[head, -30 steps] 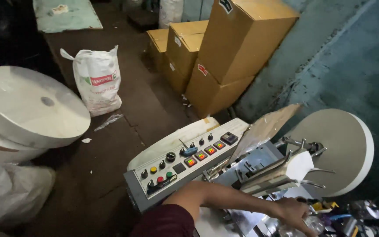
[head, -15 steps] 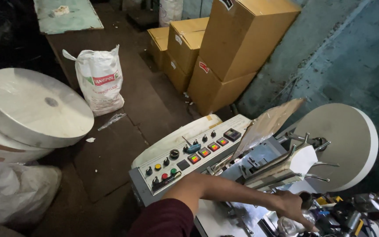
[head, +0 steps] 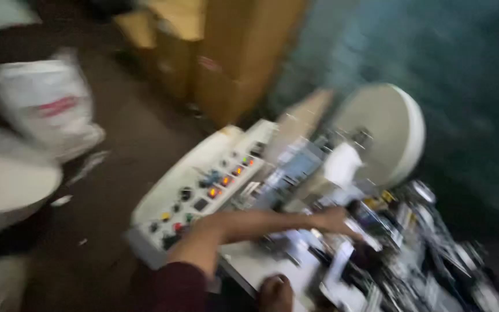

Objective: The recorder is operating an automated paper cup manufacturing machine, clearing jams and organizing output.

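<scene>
Frame is motion-blurred, detail is poor. Right hand [head: 333,222] is reaching across the white machine deck [head: 255,263] toward 3 o'clock, fingers landing on the dark, shiny feed mechanism of rollers and metal parts [head: 411,254]. Cannot tell whether it is gripping anything or just resting there. A second hand, likely the left hand [head: 275,292], is sitting at 6 o'clock on the deck edge; it looks curled, but whether it is holding anything I cannot tell.

The grey slanted control panel with lit orange and red buttons [head: 203,190] is lying at 10 o'clock of the reaching hand, just beside the forearm. The large white paper roll on its spindle [head: 385,136] is standing at 1 o'clock. Brown cardboard boxes [head: 232,52] are stacking up at 12, a white plastic sack [head: 44,107] at 9.

Risks, as I judge them: panel lamps are glowing, so the machine may be powered, and fingers near rollers could get pinched. The forearm is passing close over the buttons and could bump one.
</scene>
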